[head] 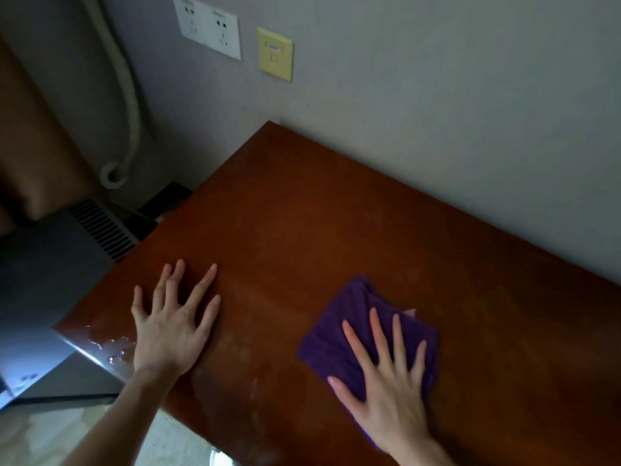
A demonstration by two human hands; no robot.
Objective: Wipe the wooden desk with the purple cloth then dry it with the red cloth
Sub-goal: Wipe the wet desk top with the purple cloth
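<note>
Water droplets (111, 351) at tabletop (336, 230) corner, 8 o'clock. Left hand (168, 327) flat beside them, fingers spread, grip released, holding nothing. Right hand (386, 385) at 5 o'clock pressing folded purple cloth (339, 317) flat, palm open, not clenched. Judged mid-wipe: droplets remain. Red cloth not visible; drying left.

Grey-lilac wall (437, 95), dimly lit. White double socket plate (211, 28) high on it, yellowed data plate (275, 54) just beside. Pale hose (129, 95) hangs down the corner. Brown curtain (37, 129) far left. Grey vented appliance (60, 264) below. Light floor (50, 432).
</note>
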